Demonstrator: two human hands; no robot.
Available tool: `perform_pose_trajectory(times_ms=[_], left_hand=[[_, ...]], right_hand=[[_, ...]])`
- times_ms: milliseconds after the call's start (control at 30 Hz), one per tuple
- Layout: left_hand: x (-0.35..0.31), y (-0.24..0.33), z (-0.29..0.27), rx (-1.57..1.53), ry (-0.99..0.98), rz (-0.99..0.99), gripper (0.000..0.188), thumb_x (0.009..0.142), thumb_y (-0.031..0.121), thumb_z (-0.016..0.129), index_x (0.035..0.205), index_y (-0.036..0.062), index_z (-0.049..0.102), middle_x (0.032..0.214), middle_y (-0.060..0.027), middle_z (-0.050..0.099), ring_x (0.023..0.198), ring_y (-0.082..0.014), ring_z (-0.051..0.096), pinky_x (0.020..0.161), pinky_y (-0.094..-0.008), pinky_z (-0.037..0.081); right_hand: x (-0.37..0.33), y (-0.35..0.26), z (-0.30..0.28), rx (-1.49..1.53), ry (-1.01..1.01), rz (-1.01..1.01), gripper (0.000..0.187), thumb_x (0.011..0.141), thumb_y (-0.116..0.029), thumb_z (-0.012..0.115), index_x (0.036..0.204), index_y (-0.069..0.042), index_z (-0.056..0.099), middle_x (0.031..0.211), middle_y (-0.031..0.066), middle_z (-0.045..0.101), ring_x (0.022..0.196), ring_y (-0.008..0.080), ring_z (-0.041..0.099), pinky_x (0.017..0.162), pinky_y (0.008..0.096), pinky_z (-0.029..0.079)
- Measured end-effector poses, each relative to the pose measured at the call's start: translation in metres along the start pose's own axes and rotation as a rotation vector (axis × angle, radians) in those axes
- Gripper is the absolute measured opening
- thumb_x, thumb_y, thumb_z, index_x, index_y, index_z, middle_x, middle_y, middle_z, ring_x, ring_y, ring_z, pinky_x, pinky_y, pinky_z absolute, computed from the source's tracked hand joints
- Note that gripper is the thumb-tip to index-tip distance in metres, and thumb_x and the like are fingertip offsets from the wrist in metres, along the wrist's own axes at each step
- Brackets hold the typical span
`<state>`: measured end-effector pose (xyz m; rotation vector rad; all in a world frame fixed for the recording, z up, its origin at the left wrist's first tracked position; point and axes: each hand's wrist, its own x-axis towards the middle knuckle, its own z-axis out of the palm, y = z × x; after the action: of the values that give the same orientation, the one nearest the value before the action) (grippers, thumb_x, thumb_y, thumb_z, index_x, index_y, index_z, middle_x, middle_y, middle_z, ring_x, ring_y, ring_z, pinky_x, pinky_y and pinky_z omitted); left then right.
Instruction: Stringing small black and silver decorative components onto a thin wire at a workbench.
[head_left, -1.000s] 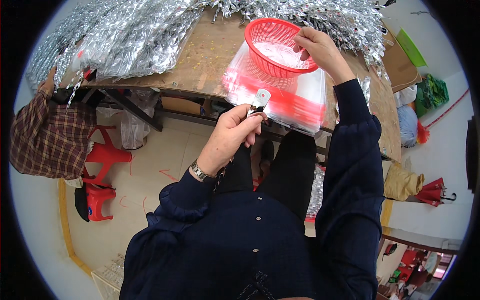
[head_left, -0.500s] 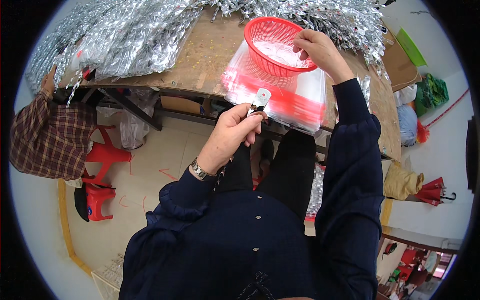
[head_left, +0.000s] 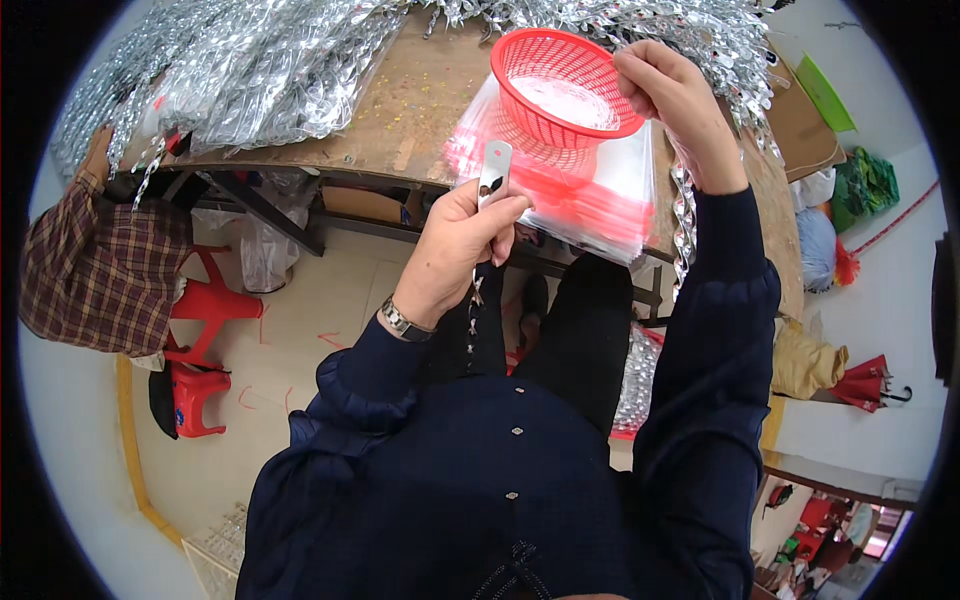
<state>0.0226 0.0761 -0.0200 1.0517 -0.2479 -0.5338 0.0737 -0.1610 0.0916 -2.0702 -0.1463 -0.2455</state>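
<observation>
My left hand (head_left: 462, 235) is closed round a twisted silver strip (head_left: 495, 160). The strip's flat end, with a small hole, stands up above the fingers, and its spiral part hangs below the hand. My right hand (head_left: 672, 85) is pinched at the right rim of a red plastic mesh basket (head_left: 545, 125). Whatever the pinch holds is too fine to make out. Thin white strands (head_left: 570, 102) lie inside the basket. Beneath it is a stack of clear plastic bags with red edges (head_left: 590, 215). Another twisted silver strip (head_left: 684, 235) hangs beside my right forearm.
Piles of silver twisted strips (head_left: 270, 90) cover the far side of the wooden table (head_left: 400, 100). At the left, another person in a checked sleeve (head_left: 110, 260) reaches to the table by red stools (head_left: 200, 400). A cardboard box (head_left: 800, 130) stands at the right.
My right hand has moved right and slightly back from over the basket to its rim. The strip in my left hand has shifted left and up, and stands more upright.
</observation>
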Motion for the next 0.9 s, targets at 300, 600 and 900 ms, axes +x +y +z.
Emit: perform_pose_trajectory(times_ms=[300,600,900], left_hand=[[0.005,0.0,0.015,-0.15,-0.05,-0.02,0.023,0.091,0.021,0.059,0.096,-0.001,0.064,0.059,0.0017,0.05,0.051,-0.0054,0.047,0.047,-0.02,0.036],[0.021,-0.008,0.029,-0.253,-0.144,-0.066,0.028,0.091,0.025,0.06,0.098,-0.0016,0.064,0.057,0.0035,0.044,0.05,-0.0064,0.047,0.045,-0.0203,0.037],[0.028,-0.01,0.027,-0.303,-0.139,-0.105,0.02,0.089,0.019,0.062,0.09,-0.0005,0.062,0.058,0.0017,0.046,0.056,-0.0096,0.05,0.05,-0.0229,0.04]], right_hand=[[-0.068,-0.02,0.018,0.17,0.037,0.034,0.014,0.094,-0.019,0.053,0.09,-0.006,0.057,0.072,-0.004,0.053,0.061,0.0022,0.044,0.055,0.017,0.034],[-0.127,-0.016,0.059,0.066,0.043,0.078,0.007,0.088,-0.005,0.056,0.086,0.001,0.057,0.066,0.0026,0.055,0.059,0.0063,0.051,0.054,0.0225,0.041],[-0.166,0.006,0.063,-0.01,0.048,0.105,0.009,0.091,-0.008,0.054,0.086,-0.001,0.056,0.067,-0.001,0.054,0.057,0.0038,0.048,0.052,0.0183,0.038]])
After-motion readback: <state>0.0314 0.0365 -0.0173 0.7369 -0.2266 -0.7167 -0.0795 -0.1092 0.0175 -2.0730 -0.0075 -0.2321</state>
